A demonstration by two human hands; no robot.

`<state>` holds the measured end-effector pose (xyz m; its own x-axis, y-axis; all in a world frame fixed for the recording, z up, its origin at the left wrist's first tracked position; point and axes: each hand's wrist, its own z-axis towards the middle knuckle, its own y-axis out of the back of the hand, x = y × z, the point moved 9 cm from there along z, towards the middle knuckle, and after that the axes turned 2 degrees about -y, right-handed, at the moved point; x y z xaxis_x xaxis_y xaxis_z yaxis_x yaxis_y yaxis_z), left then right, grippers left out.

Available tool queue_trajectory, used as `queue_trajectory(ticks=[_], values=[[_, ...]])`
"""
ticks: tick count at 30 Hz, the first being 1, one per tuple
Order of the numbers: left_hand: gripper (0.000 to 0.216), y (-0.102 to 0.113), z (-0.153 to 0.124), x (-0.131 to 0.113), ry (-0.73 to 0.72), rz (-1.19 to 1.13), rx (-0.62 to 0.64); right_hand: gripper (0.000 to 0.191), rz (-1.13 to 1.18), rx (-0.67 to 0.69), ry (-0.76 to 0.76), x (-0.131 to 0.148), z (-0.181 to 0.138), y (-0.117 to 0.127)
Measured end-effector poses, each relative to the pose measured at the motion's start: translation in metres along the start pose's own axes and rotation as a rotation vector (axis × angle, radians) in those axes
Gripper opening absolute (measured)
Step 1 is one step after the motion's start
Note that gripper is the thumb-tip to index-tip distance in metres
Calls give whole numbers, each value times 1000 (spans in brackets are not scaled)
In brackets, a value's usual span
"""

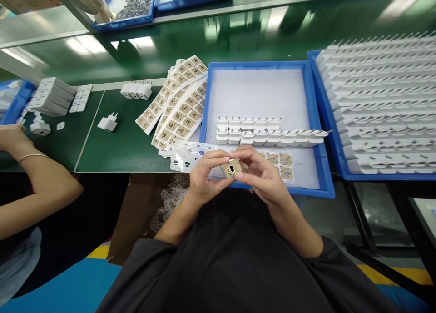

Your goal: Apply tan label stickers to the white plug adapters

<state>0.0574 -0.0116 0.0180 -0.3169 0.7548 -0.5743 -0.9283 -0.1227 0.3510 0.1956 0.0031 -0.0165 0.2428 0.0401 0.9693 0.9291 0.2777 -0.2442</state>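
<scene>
Between my two hands I hold a small charger with its port face turned up, a tan sticker on that face around the port openings. My left hand is closed on its left side, thumb below and fingers above. The fingertips of my right hand press on its right side and lower edge. Just beyond my hands, rows of white plug chargers stand in a blue-rimmed tray. Partly behind my right hand lies a small sheet of tan stickers. A clear sheet with cut-outs is by my left hand.
Fanned sticker sheets lie left of the tray. Another tray at right is packed with white chargers. A loose charger and a charger group sit left. A co-worker's arm reaches in. A cardboard box stands below the table.
</scene>
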Motion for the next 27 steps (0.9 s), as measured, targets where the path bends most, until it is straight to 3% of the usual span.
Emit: queue_trajectory(ticks=[9, 14, 18, 23, 27], values=[[40, -5, 4, -23, -166, 138, -85, 14, 76, -176, 116, 0, -2, -1], [41, -3, 2, -27, -234, 176, -133, 12, 194, -207, 42, -3, 0, -5], [41, 0, 2, -23, -199, 162, -145, 17, 199, -157, 46, 0, 1, -6], [45, 5, 2, -19, -144, 119, -126, 14, -90, -110, 202, 21, 1, -4], [47, 10, -2, -14, -85, 133, -118, 15, -573, -200, 552, 54, -6, -14]])
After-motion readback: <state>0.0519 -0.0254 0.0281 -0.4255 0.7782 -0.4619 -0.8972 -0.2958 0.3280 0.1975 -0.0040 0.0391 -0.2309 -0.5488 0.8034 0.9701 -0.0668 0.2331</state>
